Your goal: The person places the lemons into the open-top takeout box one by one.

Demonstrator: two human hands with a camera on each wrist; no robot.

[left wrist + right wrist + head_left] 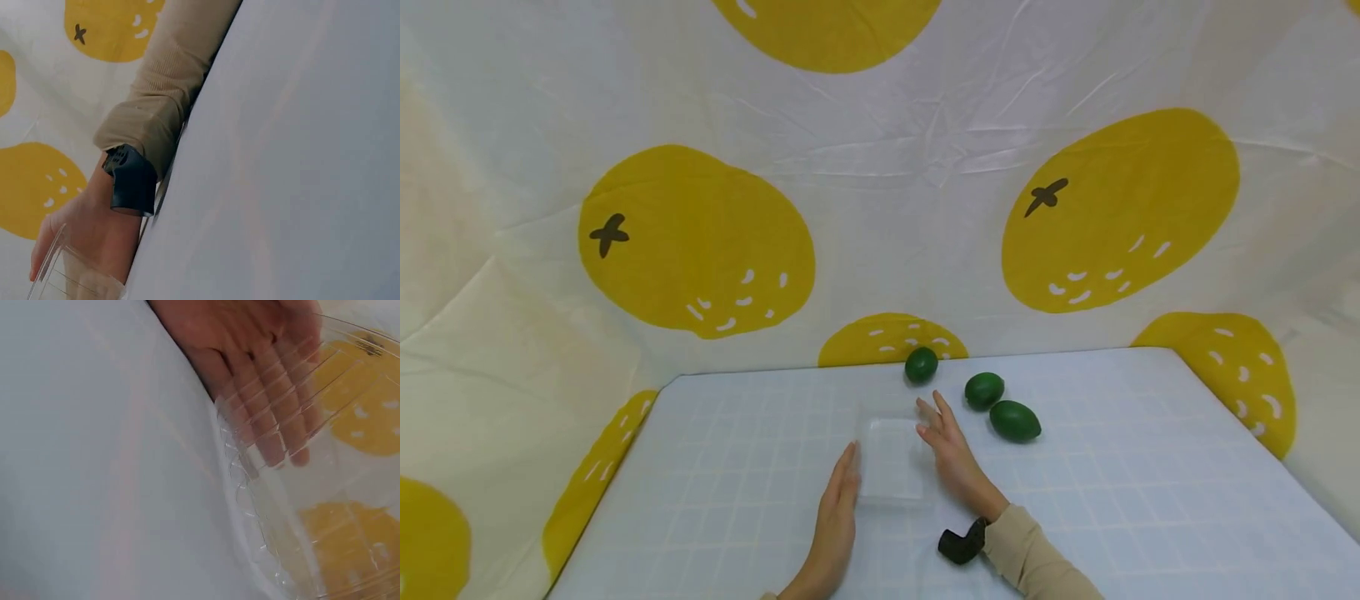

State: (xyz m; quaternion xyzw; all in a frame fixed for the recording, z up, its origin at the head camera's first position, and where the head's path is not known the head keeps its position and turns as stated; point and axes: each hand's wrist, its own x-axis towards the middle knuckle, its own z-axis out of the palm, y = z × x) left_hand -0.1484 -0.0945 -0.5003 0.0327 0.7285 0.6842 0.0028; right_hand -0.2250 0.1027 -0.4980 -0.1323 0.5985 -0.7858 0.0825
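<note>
A clear plastic box (891, 460) sits on the table between the two hands. Along its left side lies my left hand (838, 504), fingers straight and held together. On the opposite side is my right hand (952, 457), its fingers extended and slightly spread near the far right corner. The right wrist view shows the straight fingers (275, 419) of the left hand through the box's ribbed wall (250, 506). In the left wrist view, a corner of the box (75, 275) overlaps the right hand (103, 234), whose fingertips are out of frame.
Beyond the right hand lie three green limes (1015, 421), one of them at the table's back edge. A black wrist camera (962, 543) hangs under the right sleeve. White cloth (910, 225) with yellow fruit prints encloses the pale checked table (737, 475) at the back and sides.
</note>
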